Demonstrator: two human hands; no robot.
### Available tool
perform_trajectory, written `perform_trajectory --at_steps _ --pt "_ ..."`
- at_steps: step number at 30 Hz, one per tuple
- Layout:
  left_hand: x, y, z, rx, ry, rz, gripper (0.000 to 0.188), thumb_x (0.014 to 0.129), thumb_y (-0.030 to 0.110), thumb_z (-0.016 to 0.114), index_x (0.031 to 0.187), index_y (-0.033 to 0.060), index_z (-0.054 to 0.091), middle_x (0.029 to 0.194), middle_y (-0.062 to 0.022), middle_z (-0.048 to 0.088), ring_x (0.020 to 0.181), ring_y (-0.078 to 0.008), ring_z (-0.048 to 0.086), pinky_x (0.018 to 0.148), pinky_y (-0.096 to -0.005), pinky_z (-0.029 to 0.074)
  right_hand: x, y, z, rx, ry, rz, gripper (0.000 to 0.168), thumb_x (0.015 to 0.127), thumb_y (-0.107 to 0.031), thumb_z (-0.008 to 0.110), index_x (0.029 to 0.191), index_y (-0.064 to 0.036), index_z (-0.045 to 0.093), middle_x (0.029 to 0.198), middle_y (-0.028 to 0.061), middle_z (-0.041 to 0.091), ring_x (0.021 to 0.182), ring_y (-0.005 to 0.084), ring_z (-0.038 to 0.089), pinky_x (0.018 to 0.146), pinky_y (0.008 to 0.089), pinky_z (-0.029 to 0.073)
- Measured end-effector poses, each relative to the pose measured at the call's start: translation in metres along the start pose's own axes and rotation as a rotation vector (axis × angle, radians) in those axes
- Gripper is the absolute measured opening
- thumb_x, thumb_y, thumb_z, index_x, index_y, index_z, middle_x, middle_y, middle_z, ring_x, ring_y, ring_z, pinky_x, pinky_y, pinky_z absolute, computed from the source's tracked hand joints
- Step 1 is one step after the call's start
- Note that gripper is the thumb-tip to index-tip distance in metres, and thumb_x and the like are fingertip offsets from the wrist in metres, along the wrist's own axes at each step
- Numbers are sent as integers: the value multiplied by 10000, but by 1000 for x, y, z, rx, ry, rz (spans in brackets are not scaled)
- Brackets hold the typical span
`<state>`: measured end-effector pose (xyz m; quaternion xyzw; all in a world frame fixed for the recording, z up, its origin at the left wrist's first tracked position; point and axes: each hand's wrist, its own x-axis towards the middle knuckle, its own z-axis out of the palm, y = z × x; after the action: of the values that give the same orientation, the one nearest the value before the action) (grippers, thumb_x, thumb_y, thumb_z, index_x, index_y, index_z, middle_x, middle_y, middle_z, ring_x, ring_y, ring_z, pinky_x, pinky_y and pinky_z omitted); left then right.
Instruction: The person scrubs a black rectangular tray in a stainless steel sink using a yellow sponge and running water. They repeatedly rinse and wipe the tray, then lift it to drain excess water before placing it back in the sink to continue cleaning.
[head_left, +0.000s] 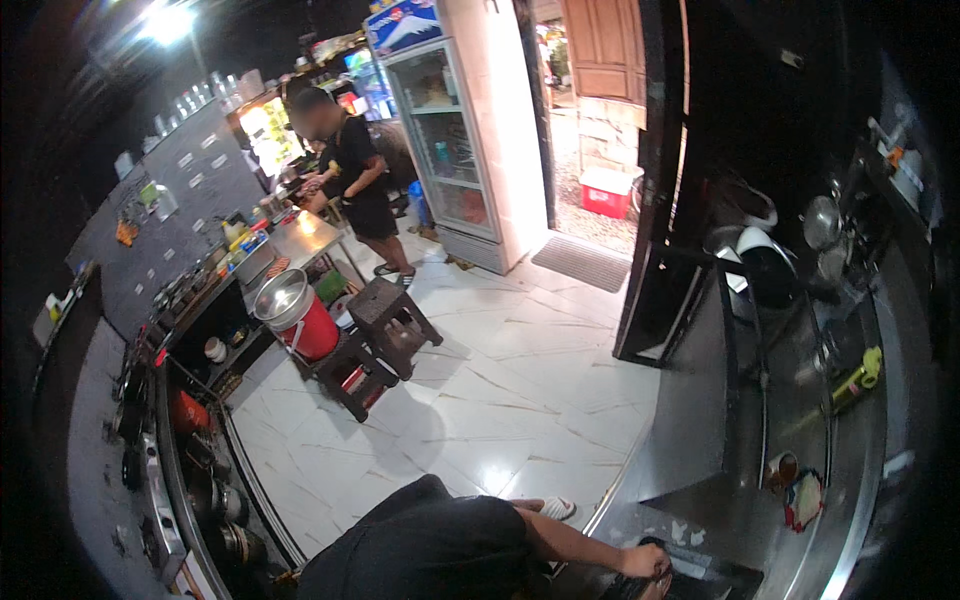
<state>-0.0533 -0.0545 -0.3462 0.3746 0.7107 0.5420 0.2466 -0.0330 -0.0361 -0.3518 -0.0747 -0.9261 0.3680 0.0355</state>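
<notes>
My left hand is at the lower right, its fingers curled, at the end of a bare forearm and a black sleeve. Just below it is part of my right hand, close to or touching the left and cut by the lower edge. Both are over a black object by the metal counter; what they grip is hidden. Pale scraps lie on the metal close by. Farther along are a metal cup with brown contents and a red-edged item with a pale middle.
A yellow-green bottle lies on the counter. Pots stand beyond. Across the tiled floor, a red bucket under a metal bowl sits by a dark stool. Another person stands near a glass-door fridge.
</notes>
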Motion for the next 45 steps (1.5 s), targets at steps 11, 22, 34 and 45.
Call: perform_trajectory --at_steps 11,22,34,45 --pt "12 -1 9 58 -281 -167 220 740 225 527 890 121 651 845 -116 635 787 -278 591 701 -405 461 50 -74 66 108 -102 -169 275 818 -178 537 1047 -27 551 1006 160 555 916 285 544 769 372 442" --pt "-5 25 -19 5 -237 -24 134 733 134 505 846 72 543 739 -147 573 717 -311 569 639 -407 438 47 -60 44 105 -84 -102 296 817 -170 549 1077 -29 545 1056 158 551 962 285 539 800 366 439" --pt "-15 83 -23 425 -25 78 135 709 98 538 822 26 553 738 -176 590 737 -346 588 661 -436 463 -115 73 -75 -8 312 242 322 816 -161 562 1111 -32 539 1111 155 547 1013 284 533 835 358 435" --pt "10 96 -9 309 2 -98 198 751 107 552 927 17 572 841 -212 606 839 -339 599 742 -394 458 -270 129 -197 -461 705 372 351 842 -123 544 1182 -54 497 1220 133 492 977 239 550 807 318 453"
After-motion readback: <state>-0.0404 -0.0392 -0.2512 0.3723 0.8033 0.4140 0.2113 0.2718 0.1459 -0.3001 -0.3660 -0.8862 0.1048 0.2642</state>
